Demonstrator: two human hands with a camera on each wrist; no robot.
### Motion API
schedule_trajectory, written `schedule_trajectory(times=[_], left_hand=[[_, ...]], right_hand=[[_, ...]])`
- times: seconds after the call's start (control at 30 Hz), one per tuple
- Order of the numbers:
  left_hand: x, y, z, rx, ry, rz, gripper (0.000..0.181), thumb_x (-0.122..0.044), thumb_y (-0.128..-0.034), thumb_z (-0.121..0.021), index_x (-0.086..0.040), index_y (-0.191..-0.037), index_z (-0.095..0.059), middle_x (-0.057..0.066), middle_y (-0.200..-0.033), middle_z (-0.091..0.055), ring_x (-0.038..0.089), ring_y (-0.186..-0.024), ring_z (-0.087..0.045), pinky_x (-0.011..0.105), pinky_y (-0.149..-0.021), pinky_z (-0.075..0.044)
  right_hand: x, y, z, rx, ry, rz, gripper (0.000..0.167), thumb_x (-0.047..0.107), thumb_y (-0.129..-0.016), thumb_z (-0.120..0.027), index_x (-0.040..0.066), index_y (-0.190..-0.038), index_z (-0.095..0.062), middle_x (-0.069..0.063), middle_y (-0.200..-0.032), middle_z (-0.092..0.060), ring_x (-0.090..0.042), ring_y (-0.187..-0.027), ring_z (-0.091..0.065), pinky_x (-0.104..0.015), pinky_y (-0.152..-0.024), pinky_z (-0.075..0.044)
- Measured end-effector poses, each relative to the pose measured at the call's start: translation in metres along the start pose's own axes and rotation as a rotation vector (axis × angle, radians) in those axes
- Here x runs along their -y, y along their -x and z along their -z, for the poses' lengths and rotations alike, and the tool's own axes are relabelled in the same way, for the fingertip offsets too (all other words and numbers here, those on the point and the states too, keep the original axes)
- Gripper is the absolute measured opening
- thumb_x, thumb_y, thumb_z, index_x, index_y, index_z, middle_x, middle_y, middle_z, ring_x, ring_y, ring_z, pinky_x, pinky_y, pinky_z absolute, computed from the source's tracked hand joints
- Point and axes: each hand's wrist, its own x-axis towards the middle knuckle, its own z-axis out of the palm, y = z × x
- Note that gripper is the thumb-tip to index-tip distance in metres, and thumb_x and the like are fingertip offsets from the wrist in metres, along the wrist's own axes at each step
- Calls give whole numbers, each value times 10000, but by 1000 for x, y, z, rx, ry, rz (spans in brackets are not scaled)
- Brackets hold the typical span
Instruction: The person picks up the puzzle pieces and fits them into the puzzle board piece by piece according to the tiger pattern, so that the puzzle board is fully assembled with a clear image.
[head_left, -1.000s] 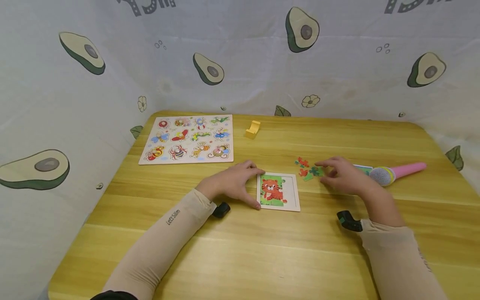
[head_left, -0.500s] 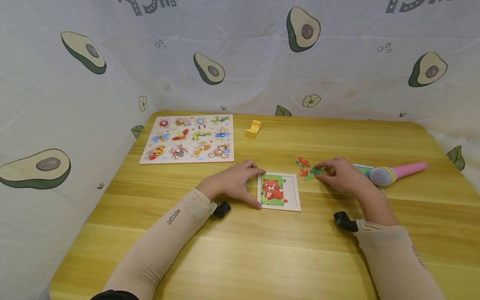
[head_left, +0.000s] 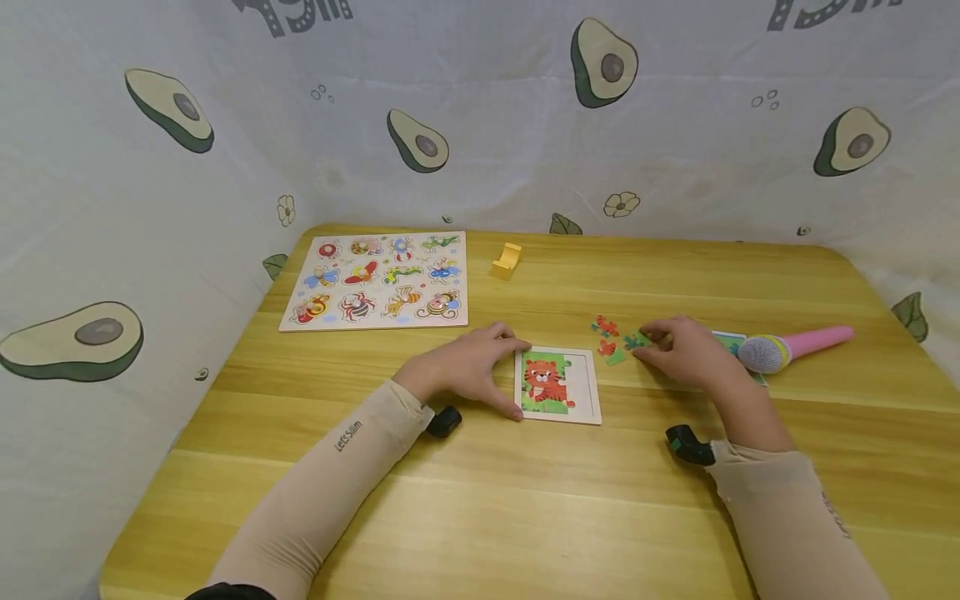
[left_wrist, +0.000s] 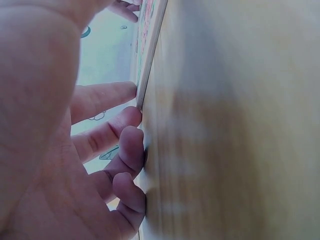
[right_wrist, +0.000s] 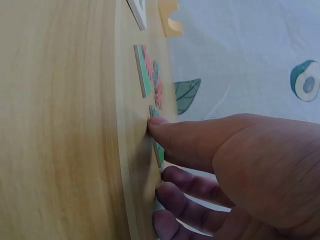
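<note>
My left hand [head_left: 474,363] rests at the left edge of a small tiger jigsaw board [head_left: 585,392]. Its thumb and forefinger touch the two left corners; the other fingers lie loosely bent on the table in the left wrist view. The board's left part holds joined tiger pieces, and its right part shows white. Right of it, my right hand [head_left: 686,354] pinches a green jigsaw piece [head_left: 637,340] flat on the table, the thumb on its near edge. Red-and-green pieces [head_left: 606,325] lie just left of those fingers. In the right wrist view the thumb hides part of the green piece [right_wrist: 160,152].
A wooden insect puzzle [head_left: 378,279] lies at the back left, with a small yellow block [head_left: 506,260] beside it. A toy microphone [head_left: 795,346] with a pink handle lies right of my right hand, over a green-and-white card [head_left: 729,340]. A printed cloth [head_left: 480,100] hangs behind the table.
My right hand has come down onto the green jigsaw piece and drawn it slightly right, away from the other loose pieces. The left hand and the board have stayed in place.
</note>
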Motion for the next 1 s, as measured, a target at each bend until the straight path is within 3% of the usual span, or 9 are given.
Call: schedule_trajectory(times=[0.33,0.73,1.0], left_hand=[[0,0,0,1,3,2,1049,-646,-696,-836,-165,-1535,-430,-11,-1337,-412,137,-1161,-446,284,-1024,-385],[1,0,-1,-9,-5,0,1054,-654,-691,-835,-167,-1535,-431,-15,-1332,-414,135,-1159,-442,285,-1021,-386],[1,0,0,-11,-8,-9,1050,-648,-698,-834,-167,-1537,-426,-12,-1333,-415,134,-1161,-440,284,-1024,-383]], right_hand=[[1,1,2,13,-17,-15,502,183,-986,-645,-180,-1313,-531,-362,-1208,-575,-495,-1078,-585,-601,-893,-471],[2,0,2,6,-27,7,404,134,-991,-637,-157,-1266,-580,-322,-1141,-612,-452,-1011,-614,-568,-841,-496],[9,4,9,-11,-9,24,403,116,-990,-639,-123,-1308,-575,-362,-1244,-544,-463,-1026,-600,-568,-830,-496]])
